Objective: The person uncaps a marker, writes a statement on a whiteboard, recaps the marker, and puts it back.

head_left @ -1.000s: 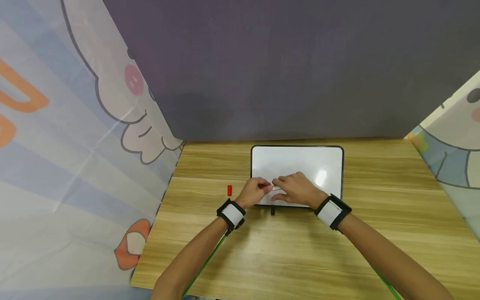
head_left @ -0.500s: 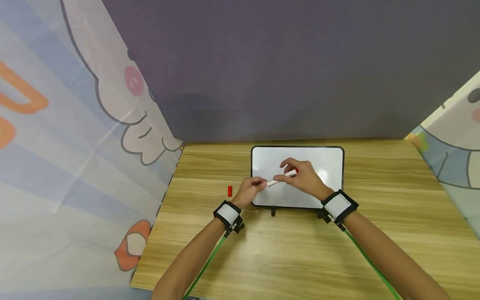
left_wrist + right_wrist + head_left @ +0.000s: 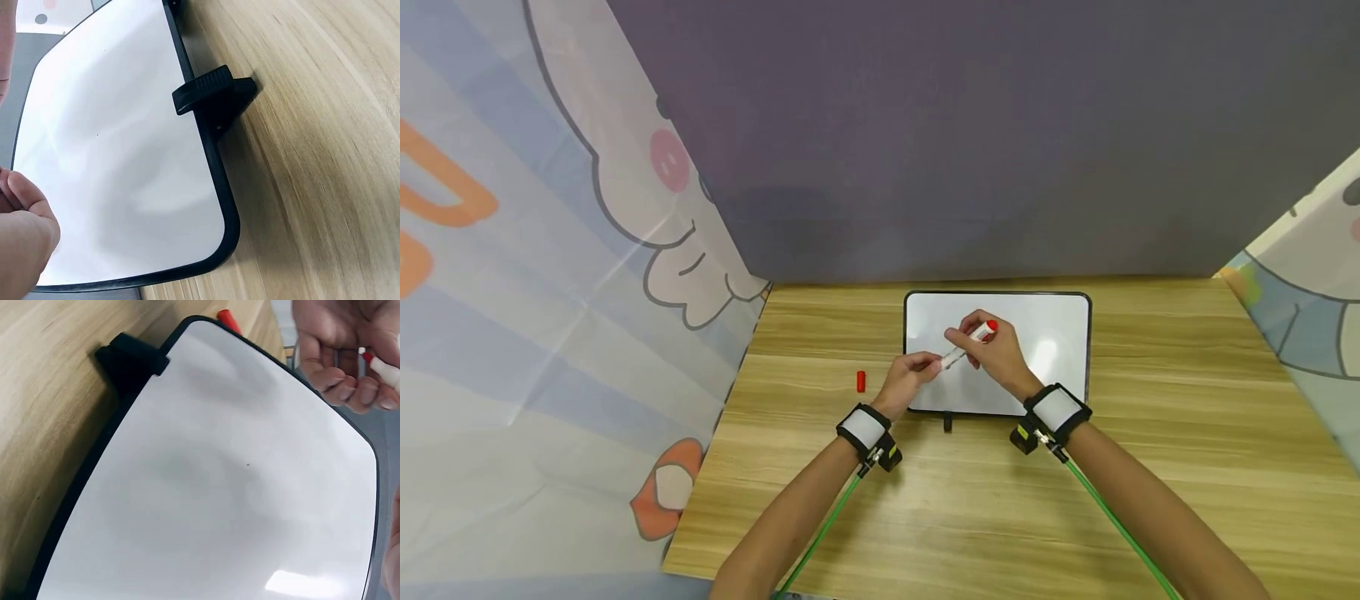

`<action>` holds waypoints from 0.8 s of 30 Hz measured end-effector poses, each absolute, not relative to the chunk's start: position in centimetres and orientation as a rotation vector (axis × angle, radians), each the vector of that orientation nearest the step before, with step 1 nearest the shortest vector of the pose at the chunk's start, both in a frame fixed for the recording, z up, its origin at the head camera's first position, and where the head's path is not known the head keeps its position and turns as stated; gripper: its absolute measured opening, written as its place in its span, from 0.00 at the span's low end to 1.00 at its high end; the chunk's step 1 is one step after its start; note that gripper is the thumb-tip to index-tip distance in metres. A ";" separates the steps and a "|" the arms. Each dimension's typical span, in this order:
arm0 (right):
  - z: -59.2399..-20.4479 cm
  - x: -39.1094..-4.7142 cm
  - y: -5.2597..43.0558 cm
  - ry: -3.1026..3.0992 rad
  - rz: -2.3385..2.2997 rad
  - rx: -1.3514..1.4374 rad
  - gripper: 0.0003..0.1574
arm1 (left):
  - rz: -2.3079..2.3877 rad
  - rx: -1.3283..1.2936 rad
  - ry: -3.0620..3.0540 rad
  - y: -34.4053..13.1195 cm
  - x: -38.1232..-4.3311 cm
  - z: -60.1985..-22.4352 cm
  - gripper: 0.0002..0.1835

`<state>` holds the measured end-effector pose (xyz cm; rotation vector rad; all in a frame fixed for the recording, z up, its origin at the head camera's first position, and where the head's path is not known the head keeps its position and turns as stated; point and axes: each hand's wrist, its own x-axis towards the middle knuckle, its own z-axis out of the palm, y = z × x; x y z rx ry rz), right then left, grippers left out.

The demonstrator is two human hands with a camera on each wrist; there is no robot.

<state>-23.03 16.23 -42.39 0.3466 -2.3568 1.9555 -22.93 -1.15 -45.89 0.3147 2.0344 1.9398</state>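
A white marker [image 3: 964,350] with a red end slants between both hands over the whiteboard [image 3: 1000,392]. My left hand [image 3: 910,379] pinches its lower left end between thumb and fingers. Near the red upper end, my right hand [image 3: 996,346] holds the barrel with thumb and curled fingers. The right wrist view shows the marker's bare white nib and red collar [image 3: 367,357] beside the left hand's curled fingers. On the table left of the board lies a loose red cap [image 3: 861,382]. In the left wrist view, the left hand [image 3: 25,237] hides the marker.
Black stand feet [image 3: 209,90] clip the whiteboard's near edge. Wood-grain table [image 3: 820,325] surrounds the board. A dark grey panel [image 3: 925,167] rises behind it, and a printed cartoon sheet [image 3: 587,333] hangs at the left.
My right hand first drew up and right, exposing the marker's red end. Since then it has come slightly left, and the marker stands steeper. The cap and whiteboard stay put.
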 end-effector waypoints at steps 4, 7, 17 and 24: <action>-43.0 -23.1 16.0 -2.409 1.893 0.372 0.13 | 1.946 0.338 2.052 -1.1 -22.9 -45.9 0.14; -43.2 -23.1 15.8 -2.448 1.834 0.381 0.15 | 1.955 0.351 2.043 -1.1 -23.0 -46.0 0.14; -43.6 -23.3 15.7 -2.546 1.855 0.383 0.15 | 1.986 0.424 2.113 -1.1 -23.3 -46.2 0.13; -43.7 -23.4 16.2 -2.545 1.841 0.300 0.11 | 1.934 0.486 2.163 -2.1 -24.1 -46.2 0.17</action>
